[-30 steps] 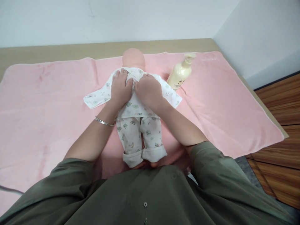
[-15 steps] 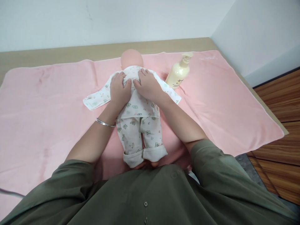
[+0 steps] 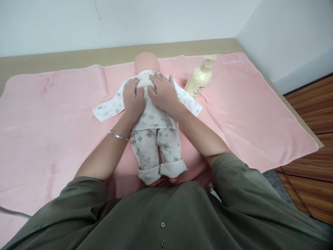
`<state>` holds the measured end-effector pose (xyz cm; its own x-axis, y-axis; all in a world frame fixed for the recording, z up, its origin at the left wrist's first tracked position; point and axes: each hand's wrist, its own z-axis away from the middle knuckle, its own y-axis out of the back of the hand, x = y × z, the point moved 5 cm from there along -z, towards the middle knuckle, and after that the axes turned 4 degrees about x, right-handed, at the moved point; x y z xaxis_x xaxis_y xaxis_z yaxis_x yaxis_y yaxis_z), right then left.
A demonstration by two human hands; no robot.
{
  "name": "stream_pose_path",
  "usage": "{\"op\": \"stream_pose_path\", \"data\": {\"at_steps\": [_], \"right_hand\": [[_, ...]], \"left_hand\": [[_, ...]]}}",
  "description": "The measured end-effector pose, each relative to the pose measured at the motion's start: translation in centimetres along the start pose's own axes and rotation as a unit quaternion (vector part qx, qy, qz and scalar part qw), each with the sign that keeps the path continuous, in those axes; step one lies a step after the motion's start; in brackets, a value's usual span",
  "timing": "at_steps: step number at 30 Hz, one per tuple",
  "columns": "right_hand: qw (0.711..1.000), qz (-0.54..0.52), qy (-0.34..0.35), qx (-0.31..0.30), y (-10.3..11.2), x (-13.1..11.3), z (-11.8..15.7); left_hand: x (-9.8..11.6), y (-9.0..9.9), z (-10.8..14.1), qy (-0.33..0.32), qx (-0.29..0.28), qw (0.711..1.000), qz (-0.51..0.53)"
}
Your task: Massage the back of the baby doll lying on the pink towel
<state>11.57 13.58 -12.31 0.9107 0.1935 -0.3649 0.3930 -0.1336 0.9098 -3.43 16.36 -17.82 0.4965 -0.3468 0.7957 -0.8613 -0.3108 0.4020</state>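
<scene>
A baby doll [image 3: 147, 61] lies face down in the middle, its head at the far end and its feet close to my body. It wears a white printed top [image 3: 153, 118] and matching trousers [image 3: 147, 147] with turned-up cuffs. My left hand [image 3: 134, 99] rests on the left of the doll's upper back, fingers stretched out, a silver bangle on the wrist. On the right of the upper back lies my right hand [image 3: 164, 92], palm down with fingers spread. Neither hand grasps anything. The doll's face is hidden.
A pink cloth [image 3: 52, 121] lies under the doll on a wooden table [image 3: 208, 43]. To the doll's right stands a cream pump bottle [image 3: 199, 81]. A white wall [image 3: 78, 24] rises behind, and wood-grain panels [image 3: 312, 166] are at the right.
The fingers of my right hand have spread wider and shifted slightly inward on the doll's back. My left hand stays almost where it was. The view has shifted slightly.
</scene>
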Motion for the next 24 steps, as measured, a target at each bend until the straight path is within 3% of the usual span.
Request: {"op": "stream_pose_path", "data": {"at_steps": [6,12,17,19,21,24], "right_hand": [[0.996,0.007,0.002,0.090,2.4,-0.1,0.2],[0.999,0.033,0.028,0.027,0.2,-0.6,0.2],[0.992,0.019,0.006,0.122,3.1,-0.2,0.4],[0.989,-0.002,0.013,0.145,3.2,-0.3,0.6],[0.991,-0.014,0.027,0.134,2.2,-0.4,0.5],[0.999,-0.005,0.024,0.042,0.0,-0.3,0.0]], "left_hand": [[-0.6,-0.1,0.0,0.002,-0.008,1.000,0.022],[-0.1,-0.1,0.0,0.014,-0.012,1.000,-0.001],[0.6,0.2,0.2,0.010,-0.009,1.000,0.004],[0.6,0.2,0.3,0.007,-0.007,1.000,0.004],[0.5,0.2,0.2,0.005,-0.006,1.000,-0.001],[0.3,0.1,0.1,0.005,-0.008,1.000,-0.008]]}}
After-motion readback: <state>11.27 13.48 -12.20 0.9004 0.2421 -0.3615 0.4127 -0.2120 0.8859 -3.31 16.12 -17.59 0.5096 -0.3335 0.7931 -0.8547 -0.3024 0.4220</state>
